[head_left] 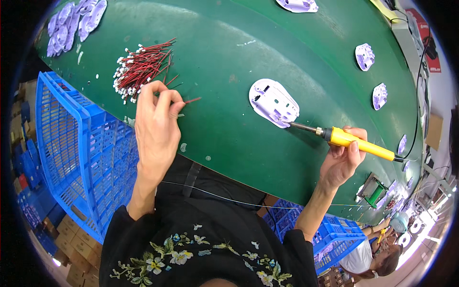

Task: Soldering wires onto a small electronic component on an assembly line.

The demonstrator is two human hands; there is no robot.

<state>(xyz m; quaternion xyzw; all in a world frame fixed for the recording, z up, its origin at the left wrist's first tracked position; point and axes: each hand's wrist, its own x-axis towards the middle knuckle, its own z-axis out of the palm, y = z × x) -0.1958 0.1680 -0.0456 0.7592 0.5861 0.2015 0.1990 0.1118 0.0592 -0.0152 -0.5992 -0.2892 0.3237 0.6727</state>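
My left hand is pinched closed beside a pile of short red and black wire leads with white connectors. From its fingertips sticks out the end of a red wire lead; the rest is hidden by the fingers. My right hand grips a soldering iron by its yellow handle. The iron's metal tip points left and meets, or nearly meets, the lower right edge of a pale purple plastic shell. That shell lies with its inner side up on the green table.
Stacked purple shells lie at the far left, with more single shells spaced along the right. A green spool on a stand is at the right edge. Blue crates stand below the table. Another person works at lower right.
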